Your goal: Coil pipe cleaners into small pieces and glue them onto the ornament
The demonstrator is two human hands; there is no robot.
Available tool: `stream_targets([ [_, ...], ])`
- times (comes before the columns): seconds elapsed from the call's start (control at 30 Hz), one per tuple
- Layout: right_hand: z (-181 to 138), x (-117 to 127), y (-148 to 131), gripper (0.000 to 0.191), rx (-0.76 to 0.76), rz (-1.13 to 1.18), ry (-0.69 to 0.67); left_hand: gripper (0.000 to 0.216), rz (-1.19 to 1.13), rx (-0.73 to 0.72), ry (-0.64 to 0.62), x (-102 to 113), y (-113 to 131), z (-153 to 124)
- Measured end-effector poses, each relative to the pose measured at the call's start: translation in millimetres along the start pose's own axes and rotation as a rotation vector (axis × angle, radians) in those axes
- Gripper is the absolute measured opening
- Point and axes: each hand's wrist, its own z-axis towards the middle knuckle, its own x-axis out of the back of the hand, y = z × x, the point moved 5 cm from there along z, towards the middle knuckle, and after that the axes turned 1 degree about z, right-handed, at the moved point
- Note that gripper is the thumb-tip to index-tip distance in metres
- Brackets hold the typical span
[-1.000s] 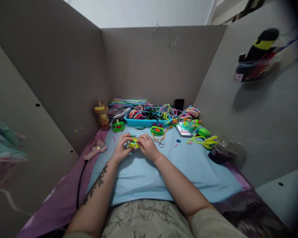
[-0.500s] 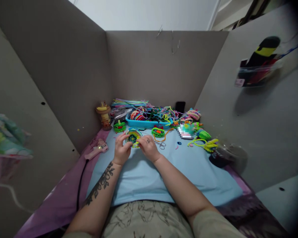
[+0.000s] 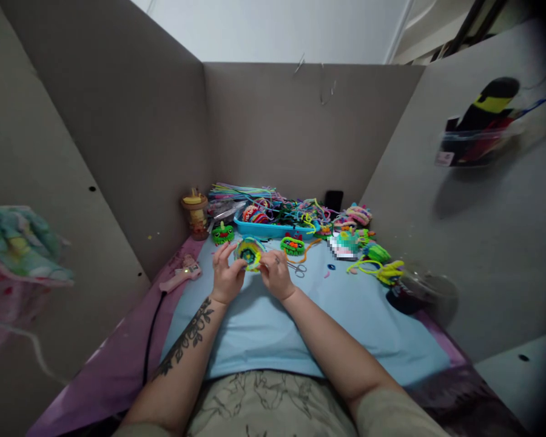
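Since a second ago, the round piece (image 3: 247,254) has turned in the fingers: it was tipped nearly edge-on, and now I see its ringed face in yellow, green and blue. My whole view has also shifted a little. I have the piece between both hands, above the blue cloth (image 3: 273,340). On my feed the left hand (image 3: 229,279) holds its left side in a narrow grip, fingers at the far edge and thumb at the near one. I see the right hand (image 3: 276,274) pinching its right edge, fingertips close together. Just beside that hand lie the scissors (image 3: 300,270), partly hidden from me. Behind them sits a green toy (image 3: 292,246) with an orange mouth, near the blue tray (image 3: 277,231) heaped with coloured strands. Off to the left I make out the pink glue gun (image 3: 182,276) with its black cable.
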Motion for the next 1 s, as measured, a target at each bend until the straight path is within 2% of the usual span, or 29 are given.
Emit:
stream_targets([
  [0.17, 4, -3, 11, 0.011, -0.147, 0.156, -0.085, 0.019, -0.218, 0.092, -0.246, -16, -11, 4],
  [0.3, 6, 0, 16, 0.006, -0.246, 0.245, -0.092, 0.023, -0.345, 0.188, -0.328, -21, -16, 1],
  [0.47, 7, 4, 18, 0.006, -0.344, 0.323, -0.07, 0.023, -0.413, 0.28, -0.337, -20, -19, 0],
  [0.67, 7, 5, 21, 0.009, -0.402, 0.386, -0.063, 0.024, -0.418, 0.318, -0.315, -19, -21, 1],
  [0.83, 7, 4, 21, 0.007, -0.408, 0.387, -0.078, 0.023, -0.399, 0.303, -0.297, -18, -20, 2],
  [1.0, 7, 3, 18, 0.008, -0.346, 0.356, -0.134, 0.021, -0.353, 0.25, -0.287, -16, -16, 3],
])
